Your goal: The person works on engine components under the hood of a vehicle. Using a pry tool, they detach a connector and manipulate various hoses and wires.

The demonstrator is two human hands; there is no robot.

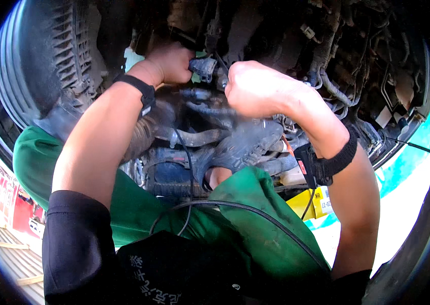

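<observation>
Both of my arms reach up into a vehicle's engine bay, among dark pipes and housings. My left hand (172, 63) is curled in and slightly blurred; its fingertips are turned away. Right beside its knuckles sits a dark grey ribbed part (203, 67), perhaps a connector or fitting. My right hand (255, 87) is closed in a fist, with its fingers mostly hidden behind the back of the hand. A thin dark rod or cable (221, 62) runs up and left from that fist. What either hand grips is hidden.
Below the hands run a curved grey hose (192, 137) and a ribbed duct (141, 137). A black cable (255, 212) loops across my green trousers (255, 203). A yellow box (310, 203) lies at lower right. A large ribbed black plastic part (26, 61) fills the upper left.
</observation>
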